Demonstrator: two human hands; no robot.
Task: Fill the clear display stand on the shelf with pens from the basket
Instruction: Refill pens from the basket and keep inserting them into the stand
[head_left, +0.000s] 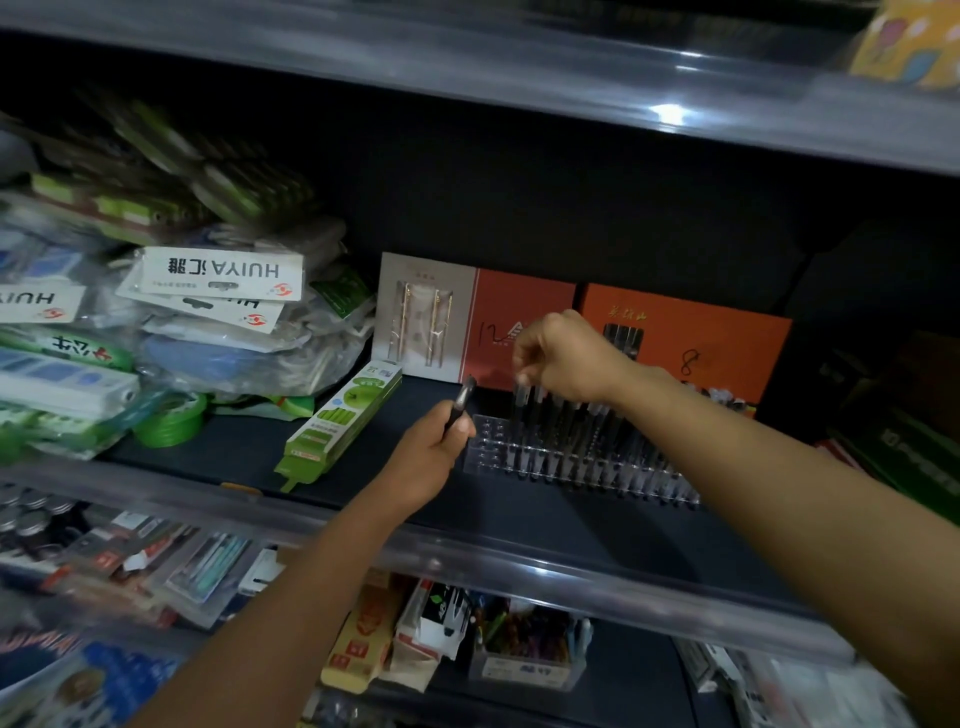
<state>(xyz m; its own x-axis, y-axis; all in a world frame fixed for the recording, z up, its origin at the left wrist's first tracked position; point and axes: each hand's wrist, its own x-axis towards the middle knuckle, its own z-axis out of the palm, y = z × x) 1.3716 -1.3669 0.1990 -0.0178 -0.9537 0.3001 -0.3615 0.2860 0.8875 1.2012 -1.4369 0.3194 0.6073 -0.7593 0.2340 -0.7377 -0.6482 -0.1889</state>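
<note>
Two hands: left hand (434, 451) fingers grip slim dark pen (461, 402); right hand (563, 356) pinches pen top over clear plastic stand (485, 447).

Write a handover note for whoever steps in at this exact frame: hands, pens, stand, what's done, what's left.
Left hand: grips one dark pen, tip up, just left of the clear display stand.
Right hand: pinches the top of a pen standing in the stand's back row.
Done: most slots from the middle to the right end hold pens.
Left: the few holes at the stand's left end are empty; seat both pens there. The basket is out of view.
</note>
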